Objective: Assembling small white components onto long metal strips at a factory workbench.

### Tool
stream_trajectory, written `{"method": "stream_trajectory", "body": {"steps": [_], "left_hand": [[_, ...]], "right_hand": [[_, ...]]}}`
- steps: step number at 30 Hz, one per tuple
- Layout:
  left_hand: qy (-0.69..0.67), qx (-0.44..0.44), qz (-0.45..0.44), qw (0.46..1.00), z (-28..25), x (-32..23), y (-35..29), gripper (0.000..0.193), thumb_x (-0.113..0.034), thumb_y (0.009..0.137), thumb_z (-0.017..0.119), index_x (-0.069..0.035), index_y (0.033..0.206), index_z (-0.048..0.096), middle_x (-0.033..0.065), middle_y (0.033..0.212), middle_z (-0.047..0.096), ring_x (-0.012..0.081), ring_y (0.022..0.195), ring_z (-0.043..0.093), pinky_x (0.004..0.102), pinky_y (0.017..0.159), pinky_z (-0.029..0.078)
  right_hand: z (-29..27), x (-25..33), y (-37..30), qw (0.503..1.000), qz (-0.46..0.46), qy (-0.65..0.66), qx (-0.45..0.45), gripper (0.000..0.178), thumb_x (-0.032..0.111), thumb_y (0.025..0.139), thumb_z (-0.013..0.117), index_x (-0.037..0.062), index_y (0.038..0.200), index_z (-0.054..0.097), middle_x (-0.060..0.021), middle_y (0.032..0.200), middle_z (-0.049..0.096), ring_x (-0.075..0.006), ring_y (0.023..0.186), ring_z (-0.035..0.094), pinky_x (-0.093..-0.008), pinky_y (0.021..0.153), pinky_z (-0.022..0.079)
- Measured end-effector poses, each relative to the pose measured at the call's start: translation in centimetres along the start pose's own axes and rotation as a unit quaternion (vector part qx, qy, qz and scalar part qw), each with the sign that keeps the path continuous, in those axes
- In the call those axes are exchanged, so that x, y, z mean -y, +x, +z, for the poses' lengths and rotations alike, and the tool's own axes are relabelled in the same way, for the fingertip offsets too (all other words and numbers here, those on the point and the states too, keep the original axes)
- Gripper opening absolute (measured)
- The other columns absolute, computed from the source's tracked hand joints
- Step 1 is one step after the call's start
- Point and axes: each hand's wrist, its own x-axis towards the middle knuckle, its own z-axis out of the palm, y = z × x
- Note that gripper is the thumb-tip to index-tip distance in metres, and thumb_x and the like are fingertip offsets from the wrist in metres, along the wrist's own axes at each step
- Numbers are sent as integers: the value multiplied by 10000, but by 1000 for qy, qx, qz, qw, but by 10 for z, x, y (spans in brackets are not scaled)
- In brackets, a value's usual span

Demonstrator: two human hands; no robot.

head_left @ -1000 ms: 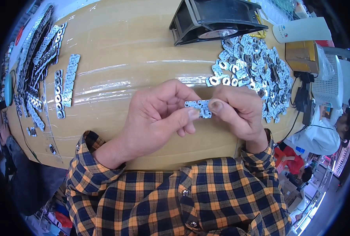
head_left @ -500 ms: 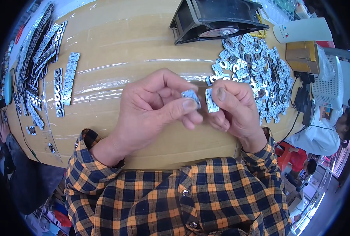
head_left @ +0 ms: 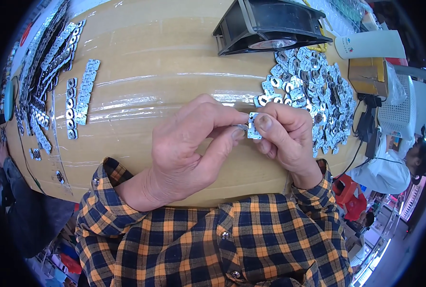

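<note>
Past the hands holding small boards, a white container bears coloured marks

The head view looks from the left one of two fisheye cameras worn on the person's head, facing down over a flat, brown, tape-covered tabletop. It is close enough that an orange-and-navy checked cloth shirt spans the lower middle of the frame. The wide lens also takes in a black, box-framed fan at the upper edge, and darkness rounds off the corners.
</note>
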Motion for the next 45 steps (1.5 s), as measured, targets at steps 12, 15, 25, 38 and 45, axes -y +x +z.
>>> {"method": "stream_trajectory", "body": {"steps": [12,15,25,38,45], "left_hand": [[46,61,43,996,-7,5,4,217,118,795,651,25,991,657,87,840,639,137,728,626,227,619,496],[49,85,54,994,-7,6,4,240,121,769,660,24,988,662,95,819,641,144,718,623,227,612,492],[-216,33,-181,959,-3,4,3,203,26,922,596,79,1118,592,112,929,678,154,807,687,247,713,579],[-196,123,-193,953,-12,2,1,213,43,920,585,76,1130,599,135,992,662,128,771,677,221,627,565],[-228,139,-184,946,-13,-2,1,217,38,922,590,103,1128,589,161,976,670,161,775,691,245,635,582]], "right_hand": [[2,-3,1,999,4,-6,-39,301,164,987,542,9,733,586,20,554,505,-11,431,374,-186,396,263],[2,-3,1,998,-10,-30,-62,295,157,990,542,1,746,600,20,570,513,-14,449,386,-190,408,271],[0,-4,4,937,-228,-252,-80,301,158,993,526,-20,768,618,-13,611,554,-53,506,469,-220,475,339],[1,-3,5,957,-195,-216,10,320,181,980,542,-8,731,609,-16,583,572,-57,474,481,-218,441,342],[-3,2,-2,998,10,43,52,331,258,1003,552,17,799,652,18,550,544,-19,447,445,-184,406,313]]}}
